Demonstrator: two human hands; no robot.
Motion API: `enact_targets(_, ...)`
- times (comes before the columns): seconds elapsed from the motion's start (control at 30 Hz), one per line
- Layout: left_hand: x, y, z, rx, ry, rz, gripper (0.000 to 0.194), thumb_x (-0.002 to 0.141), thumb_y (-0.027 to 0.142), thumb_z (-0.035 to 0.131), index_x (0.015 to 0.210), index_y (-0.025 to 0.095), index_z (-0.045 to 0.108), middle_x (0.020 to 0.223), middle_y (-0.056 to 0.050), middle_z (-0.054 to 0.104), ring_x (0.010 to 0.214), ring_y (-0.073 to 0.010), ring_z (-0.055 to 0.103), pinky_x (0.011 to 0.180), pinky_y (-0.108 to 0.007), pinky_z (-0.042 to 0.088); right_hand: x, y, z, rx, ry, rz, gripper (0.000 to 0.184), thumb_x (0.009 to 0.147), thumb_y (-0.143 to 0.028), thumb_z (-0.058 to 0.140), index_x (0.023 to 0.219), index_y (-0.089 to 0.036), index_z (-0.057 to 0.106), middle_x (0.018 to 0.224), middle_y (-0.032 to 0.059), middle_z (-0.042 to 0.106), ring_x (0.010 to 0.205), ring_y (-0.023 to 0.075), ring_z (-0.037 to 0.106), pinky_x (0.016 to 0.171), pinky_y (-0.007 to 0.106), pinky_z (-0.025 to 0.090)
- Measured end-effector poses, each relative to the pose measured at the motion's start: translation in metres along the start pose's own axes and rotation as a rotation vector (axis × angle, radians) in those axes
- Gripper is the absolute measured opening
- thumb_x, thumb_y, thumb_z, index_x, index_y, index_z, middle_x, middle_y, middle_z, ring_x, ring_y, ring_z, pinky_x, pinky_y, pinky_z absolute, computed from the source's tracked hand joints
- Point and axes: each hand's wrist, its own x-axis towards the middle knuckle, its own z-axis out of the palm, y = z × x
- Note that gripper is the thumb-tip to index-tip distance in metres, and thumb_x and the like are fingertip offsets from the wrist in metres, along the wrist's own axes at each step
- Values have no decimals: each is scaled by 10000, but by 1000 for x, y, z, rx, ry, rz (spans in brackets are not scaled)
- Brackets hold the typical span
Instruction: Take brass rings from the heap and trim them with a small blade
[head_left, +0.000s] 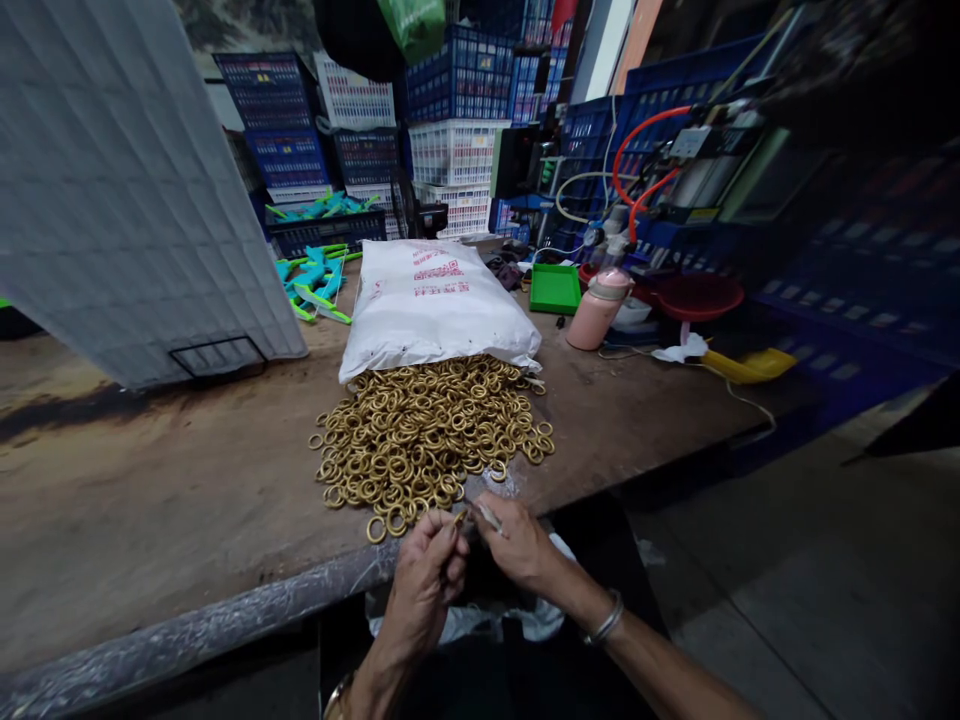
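Ring point(460, 518) pinched in left fingers point(442, 540), right hand point(514, 540) closed round a pale tool point(490, 517) beside it.

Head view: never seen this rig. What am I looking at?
No robot here: these are a person's bare hands, seen by one camera worn on the head, looking forward and down. It's the only picture. On the worktable lies a loose heap of gold-coloured rings, in front of a white sack with red print. Farther right are a green tray and a pink bottle. The left hand pinches one small ring; the right hand holds a slim pale object, too small to identify.
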Motion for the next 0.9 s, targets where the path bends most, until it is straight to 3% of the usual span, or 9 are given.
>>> enact_targets(0.1,1,-1,0,-4,2,11,283,718,407,603,773,179,445,640,52,493,407,-10,289,371,-141,153,-6,0,3,-132,-62,-66,113,753,-122,402,716,-187,488,612,-15,516,576,113,455,544,220,264)
enact_targets(0.53,2,-9,-7,120,66,52,301,723,435,586,745,185,420,553,73,483,374,-10,302,365,-132,182,-8,-14,-1,-389,-150,-12,266,661,-66,399,888,-169,491,741,35,589,693,165,531,598,250,284)
enact_targets(0.7,-12,-4,-1,114,-55,32,308,709,436,604,695,186,424,517,69,485,328,-10,275,336,-152,146,3,1,-7,-468,-69,80,241,716,-75,366,906,-154,492,732,54,590,664,157,522,583,249,286)
enact_targets(0.9,-15,1,-1,-14,-72,-6,264,740,415,576,738,159,513,488,57,451,372,-29,280,354,-154,198,21,0,5,-326,41,-47,194,715,-88,383,850,-185,483,719,18,580,655,135,511,573,225,276)
